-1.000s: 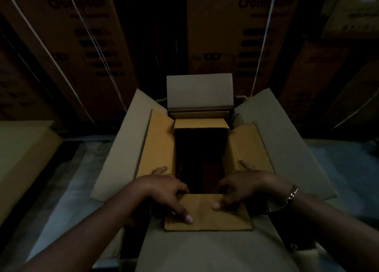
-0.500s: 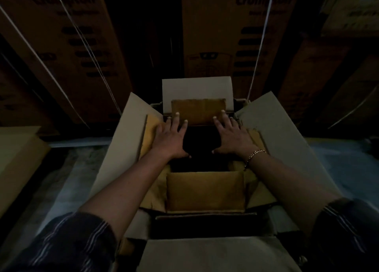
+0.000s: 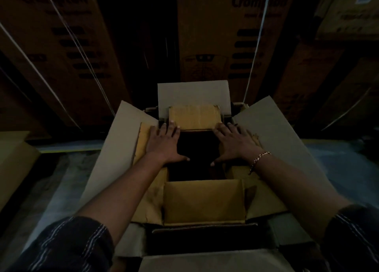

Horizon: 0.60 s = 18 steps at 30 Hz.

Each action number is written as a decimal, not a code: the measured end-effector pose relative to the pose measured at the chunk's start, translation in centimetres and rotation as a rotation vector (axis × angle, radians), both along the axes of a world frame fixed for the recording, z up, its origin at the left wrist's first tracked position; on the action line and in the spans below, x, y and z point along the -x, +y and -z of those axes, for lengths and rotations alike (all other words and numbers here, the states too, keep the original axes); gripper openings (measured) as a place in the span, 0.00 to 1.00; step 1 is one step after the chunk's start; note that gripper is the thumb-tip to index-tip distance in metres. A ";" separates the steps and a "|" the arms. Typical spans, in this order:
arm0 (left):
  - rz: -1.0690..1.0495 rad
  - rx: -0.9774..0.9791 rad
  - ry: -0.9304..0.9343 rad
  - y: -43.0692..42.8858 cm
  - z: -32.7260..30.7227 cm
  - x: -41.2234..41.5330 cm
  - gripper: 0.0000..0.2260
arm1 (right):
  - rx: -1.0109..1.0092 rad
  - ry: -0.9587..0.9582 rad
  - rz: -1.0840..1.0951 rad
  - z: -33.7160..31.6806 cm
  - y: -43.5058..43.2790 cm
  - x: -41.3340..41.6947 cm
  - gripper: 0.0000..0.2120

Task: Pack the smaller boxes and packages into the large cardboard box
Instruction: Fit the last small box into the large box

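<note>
The large cardboard box stands open before me with its grey outer flaps spread wide. Inside it sits a smaller yellow-brown box whose own flaps are folded outward; its inside is dark. My left hand lies flat with straight fingers on the smaller box's left flap, fingertips at the far flap. My right hand, with a bracelet on the wrist, lies flat on the right flap in the same way. Neither hand holds anything.
Tall printed cartons with white straps stand stacked close behind the box. Another cardboard box lies at the left edge. A pale floor shows on both sides.
Both hands left the near flap and reached forward to the far end of the smaller box, flattening onto its side flaps. The far inner flap now stands folded up and back.
</note>
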State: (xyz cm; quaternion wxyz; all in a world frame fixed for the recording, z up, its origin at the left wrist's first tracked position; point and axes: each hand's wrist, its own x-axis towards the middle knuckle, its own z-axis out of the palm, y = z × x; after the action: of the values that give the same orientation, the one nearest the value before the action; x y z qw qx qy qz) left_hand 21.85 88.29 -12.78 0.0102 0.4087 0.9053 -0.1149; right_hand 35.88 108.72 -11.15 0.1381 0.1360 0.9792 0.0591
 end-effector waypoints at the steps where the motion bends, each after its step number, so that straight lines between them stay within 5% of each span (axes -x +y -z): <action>1: 0.004 0.002 0.000 -0.2 -0.2 -0.3 0.54 | 0.006 -0.023 0.002 -0.4 -0.4 -0.9 0.64; 8: -0.022 0.055 -0.028 -4.1 -1.9 -4.2 0.58 | -0.017 -0.180 -0.102 -2.1 -2.3 -8.8 0.44; 12: 0.006 0.042 -0.103 -7.9 -2.1 -8.2 0.60 | 0.098 -0.180 -0.080 -2.5 -2.8 -13.2 0.68; 18: -0.062 -0.013 -0.081 -12.2 -2.4 -13.6 0.58 | 0.135 -0.097 -0.059 -1.9 -3.8 -16.3 0.71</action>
State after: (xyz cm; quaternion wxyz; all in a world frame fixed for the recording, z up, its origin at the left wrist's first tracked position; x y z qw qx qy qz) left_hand 35.45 76.05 -10.42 0.0475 0.3850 0.9171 -0.0919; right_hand 52.22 104.95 -9.21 0.1927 0.0946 0.9767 0.0034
